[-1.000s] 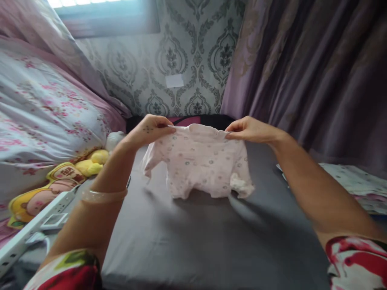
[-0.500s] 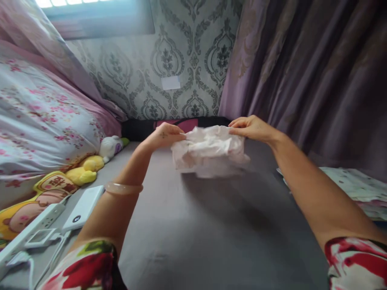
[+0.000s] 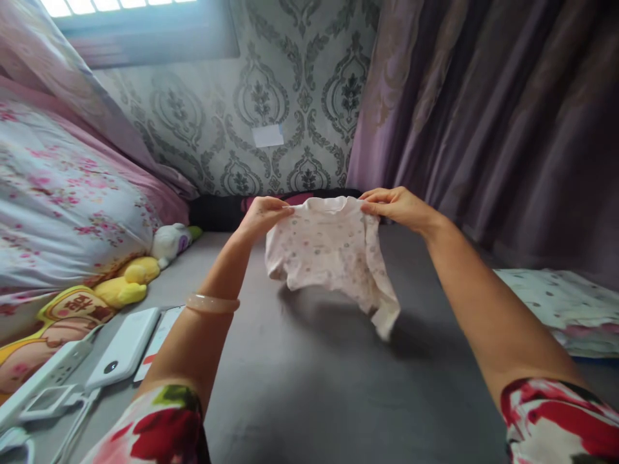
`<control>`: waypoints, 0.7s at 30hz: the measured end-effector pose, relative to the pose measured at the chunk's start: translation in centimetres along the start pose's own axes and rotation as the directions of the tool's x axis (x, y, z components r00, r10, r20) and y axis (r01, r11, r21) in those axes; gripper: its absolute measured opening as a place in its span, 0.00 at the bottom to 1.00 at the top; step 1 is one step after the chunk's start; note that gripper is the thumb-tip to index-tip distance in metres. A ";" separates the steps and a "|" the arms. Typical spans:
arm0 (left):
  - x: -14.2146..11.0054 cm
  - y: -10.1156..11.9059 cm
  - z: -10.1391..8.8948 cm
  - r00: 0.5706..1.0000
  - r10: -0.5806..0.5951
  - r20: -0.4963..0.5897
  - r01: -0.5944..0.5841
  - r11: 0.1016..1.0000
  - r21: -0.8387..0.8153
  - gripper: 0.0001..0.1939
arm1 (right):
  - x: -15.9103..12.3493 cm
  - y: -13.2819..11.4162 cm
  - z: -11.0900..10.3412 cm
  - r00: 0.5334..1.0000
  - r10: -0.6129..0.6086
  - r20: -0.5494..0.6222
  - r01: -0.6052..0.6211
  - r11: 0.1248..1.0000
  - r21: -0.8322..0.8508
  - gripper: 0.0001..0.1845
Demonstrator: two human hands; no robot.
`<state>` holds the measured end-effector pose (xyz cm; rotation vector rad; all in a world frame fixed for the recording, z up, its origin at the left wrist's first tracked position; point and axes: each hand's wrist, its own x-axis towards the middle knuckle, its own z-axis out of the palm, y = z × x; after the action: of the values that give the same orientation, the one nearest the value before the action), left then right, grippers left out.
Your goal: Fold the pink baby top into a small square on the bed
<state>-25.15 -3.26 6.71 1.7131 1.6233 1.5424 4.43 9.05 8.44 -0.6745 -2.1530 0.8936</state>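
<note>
A small pale pink shirt (image 3: pixel 329 248) with a scattered dotted print hangs spread between my hands, above the grey bed sheet (image 3: pixel 271 386). My left hand (image 3: pixel 267 214) pinches it at the left shoulder, beside the round neckline. At the other shoulder, my right hand (image 3: pixel 393 205) grips the cloth between thumb and fingers. The right sleeve dangles lower than the rest of the shirt, close over the sheet. Its left side curls under a little.
Folded clothes (image 3: pixel 561 303) lie stacked at the right. On the left are a power strip (image 3: pixel 53 374), a white power bank (image 3: pixel 123 345), plush toys (image 3: pixel 128 280) and a floral pillow (image 3: pixel 62 206). Behind stands a patterned wall (image 3: pixel 300 96), with a purple curtain (image 3: pixel 459 129) alongside.
The shirt was bunched and blurred in mid-swing; now it hangs opened out, with neckline and sleeve showing. Both hands keep their hold. The view has shifted slightly.
</note>
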 end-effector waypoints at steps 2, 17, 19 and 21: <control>0.1 -0.5 0.2 1.000 -0.018 0.018 0.019 1.000 -0.017 0.15 | 0.2 0.3 0.4 0.999 0.019 -0.051 -0.018 0.999 0.031 0.27; -2.9 0.1 2.5 0.971 0.098 -0.220 -0.058 0.981 0.183 0.06 | -1.6 0.1 2.7 0.931 -0.174 -0.320 0.085 0.958 -0.274 0.24; -4.4 0.8 2.6 0.925 0.198 -0.324 -0.090 0.943 0.319 0.06 | -3.1 -0.9 2.9 0.913 -0.244 -0.327 0.113 0.921 -0.372 0.22; -6.5 2.0 2.3 0.867 0.323 -0.381 -0.133 0.885 0.447 0.07 | -5.0 -2.4 2.9 0.896 -0.326 -0.301 0.165 0.875 -0.456 0.20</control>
<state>-20.76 -8.45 4.51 1.9217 2.1621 1.9336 4.83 3.01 6.74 -0.6837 -2.0312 0.1352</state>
